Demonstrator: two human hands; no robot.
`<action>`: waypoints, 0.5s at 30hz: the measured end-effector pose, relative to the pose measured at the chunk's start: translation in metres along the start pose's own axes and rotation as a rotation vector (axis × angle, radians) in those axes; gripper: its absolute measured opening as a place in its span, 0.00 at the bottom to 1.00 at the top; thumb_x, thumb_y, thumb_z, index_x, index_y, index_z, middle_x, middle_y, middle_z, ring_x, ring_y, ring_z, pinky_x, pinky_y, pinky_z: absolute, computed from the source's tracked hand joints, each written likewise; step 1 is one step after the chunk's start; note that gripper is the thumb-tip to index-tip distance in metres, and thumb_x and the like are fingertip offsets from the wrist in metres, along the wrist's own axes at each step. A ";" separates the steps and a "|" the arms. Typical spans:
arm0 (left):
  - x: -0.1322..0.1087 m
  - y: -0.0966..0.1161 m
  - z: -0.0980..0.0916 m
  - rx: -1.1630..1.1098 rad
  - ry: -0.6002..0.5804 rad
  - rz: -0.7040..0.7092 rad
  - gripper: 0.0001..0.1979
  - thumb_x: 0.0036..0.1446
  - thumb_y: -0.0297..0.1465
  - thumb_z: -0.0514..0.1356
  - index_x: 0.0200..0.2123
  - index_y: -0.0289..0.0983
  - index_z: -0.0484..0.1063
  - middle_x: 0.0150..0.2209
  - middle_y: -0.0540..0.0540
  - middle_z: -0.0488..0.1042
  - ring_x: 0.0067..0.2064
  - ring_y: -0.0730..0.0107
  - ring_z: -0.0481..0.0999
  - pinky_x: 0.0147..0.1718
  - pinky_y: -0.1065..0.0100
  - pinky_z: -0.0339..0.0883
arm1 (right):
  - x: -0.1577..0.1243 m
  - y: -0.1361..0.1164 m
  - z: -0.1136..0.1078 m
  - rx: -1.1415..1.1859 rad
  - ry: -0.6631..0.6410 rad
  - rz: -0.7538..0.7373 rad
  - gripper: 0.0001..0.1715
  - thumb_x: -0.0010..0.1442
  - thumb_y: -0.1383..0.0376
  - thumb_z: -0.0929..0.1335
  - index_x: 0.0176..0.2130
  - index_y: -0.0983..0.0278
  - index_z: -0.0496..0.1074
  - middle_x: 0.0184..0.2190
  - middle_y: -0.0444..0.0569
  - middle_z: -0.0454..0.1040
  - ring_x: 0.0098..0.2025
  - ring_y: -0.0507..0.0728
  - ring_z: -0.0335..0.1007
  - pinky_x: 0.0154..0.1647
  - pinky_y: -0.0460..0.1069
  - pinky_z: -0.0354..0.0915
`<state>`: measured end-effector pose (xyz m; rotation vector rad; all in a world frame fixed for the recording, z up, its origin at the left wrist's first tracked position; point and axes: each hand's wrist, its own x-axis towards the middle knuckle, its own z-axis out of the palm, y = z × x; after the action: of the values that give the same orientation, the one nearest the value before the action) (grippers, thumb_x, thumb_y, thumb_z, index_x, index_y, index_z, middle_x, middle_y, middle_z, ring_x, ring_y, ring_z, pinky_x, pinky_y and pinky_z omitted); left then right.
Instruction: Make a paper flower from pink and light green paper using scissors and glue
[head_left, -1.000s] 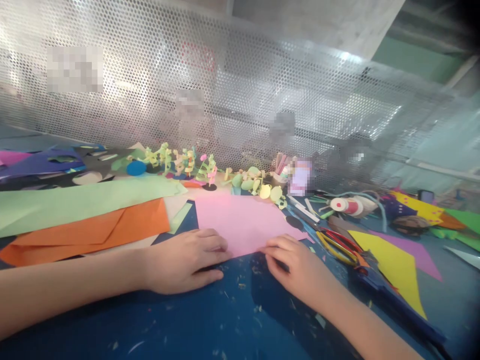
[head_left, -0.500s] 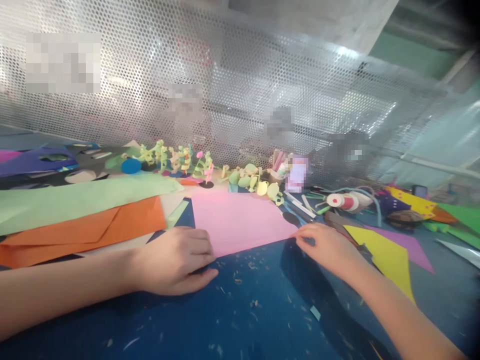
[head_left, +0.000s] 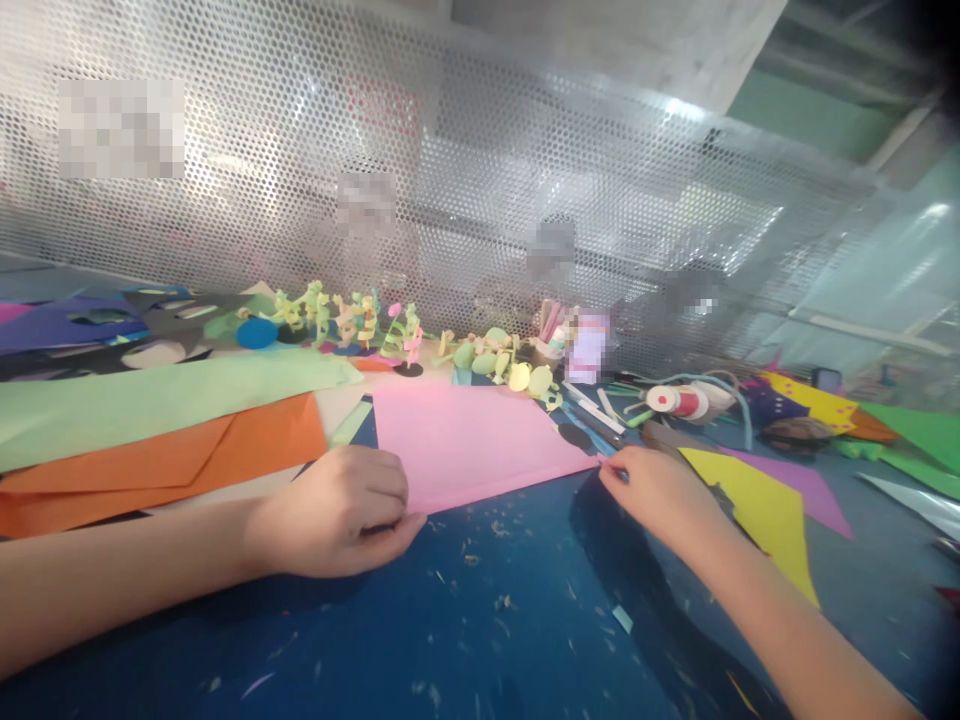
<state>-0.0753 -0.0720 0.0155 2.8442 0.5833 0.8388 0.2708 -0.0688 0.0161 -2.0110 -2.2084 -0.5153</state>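
Observation:
A pink paper sheet lies flat on the blue table top in front of me. My left hand rests curled at the sheet's near left corner, thumb and fingers pinched on its edge. My right hand pinches the sheet's right corner between thumb and fingertips. Both forearms stretch in from the lower edge of the view.
Orange paper and light green paper lie at the left. Small paper figures and a spool stand along the perforated metal screen. Yellow paper and purple paper lie at the right. Paper scraps dot the table.
My right hand has slid along the pink sheet's near edge from the middle to its right corner. My left hand has curled tighter at the left corner.

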 end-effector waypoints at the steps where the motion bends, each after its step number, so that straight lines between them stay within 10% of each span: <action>1: 0.000 0.000 0.000 0.030 -0.035 0.020 0.15 0.57 0.28 0.53 0.19 0.39 0.69 0.21 0.45 0.72 0.28 0.67 0.72 0.29 0.66 0.65 | 0.000 -0.001 0.000 -0.010 0.023 0.002 0.17 0.56 0.66 0.60 0.24 0.64 0.75 0.25 0.56 0.76 0.28 0.63 0.72 0.29 0.54 0.64; 5: 0.002 0.001 0.000 0.076 -0.077 0.008 0.14 0.58 0.27 0.50 0.22 0.38 0.69 0.23 0.44 0.72 0.30 0.66 0.71 0.30 0.65 0.64 | -0.002 -0.018 -0.001 0.153 0.179 -0.084 0.16 0.58 0.62 0.62 0.42 0.65 0.73 0.42 0.55 0.74 0.44 0.62 0.70 0.45 0.56 0.65; 9: 0.003 0.000 0.000 0.035 -0.072 -0.095 0.12 0.59 0.29 0.50 0.25 0.37 0.68 0.25 0.46 0.70 0.31 0.68 0.69 0.32 0.67 0.63 | -0.007 -0.038 0.000 0.380 0.062 -0.298 0.21 0.60 0.62 0.62 0.53 0.60 0.64 0.51 0.50 0.69 0.52 0.59 0.64 0.52 0.56 0.61; 15: 0.002 -0.001 -0.005 -0.042 -0.007 -0.328 0.10 0.61 0.34 0.48 0.41 0.37 0.63 0.40 0.44 0.68 0.41 0.66 0.68 0.42 0.65 0.63 | -0.008 -0.043 -0.005 0.494 -0.003 -0.352 0.08 0.59 0.68 0.63 0.37 0.60 0.72 0.37 0.49 0.73 0.42 0.57 0.68 0.44 0.54 0.65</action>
<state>-0.0770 -0.0701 0.0206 2.6089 0.9833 0.7706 0.2286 -0.0807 0.0105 -1.3901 -2.3994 0.0181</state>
